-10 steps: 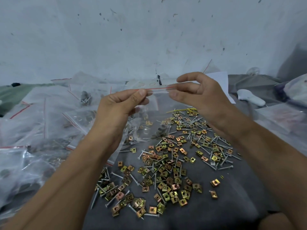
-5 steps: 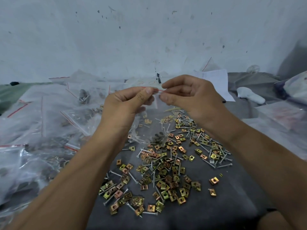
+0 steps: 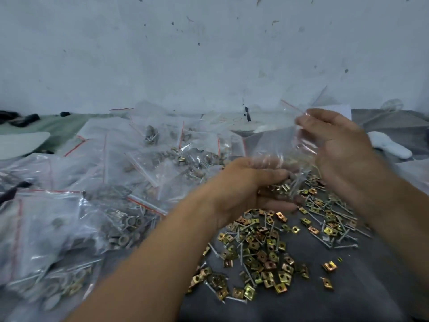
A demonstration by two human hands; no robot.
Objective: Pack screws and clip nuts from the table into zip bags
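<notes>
Since the earlier frame the left hand [image 3: 250, 184] had dropped from the zip bag's [image 3: 282, 145] red seal to cup its loaded bottom, fingers curled under. The right hand [image 3: 336, 145] pinched the bag's top edge. Below the bag, loose screws and clip nuts [image 3: 262, 247] lay scattered; filled bags [image 3: 97, 205] lay left of it.

Grey table [image 3: 362, 296] holds loose clip nuts [image 3: 260, 249], screws [image 3: 322, 240], seemingly filled bags [image 3: 69, 217].

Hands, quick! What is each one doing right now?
Left hand: fingers curled under the bottom of the zip bag, gripping it.
Right hand: pinches the bag's top edge by the red strip.
</notes>
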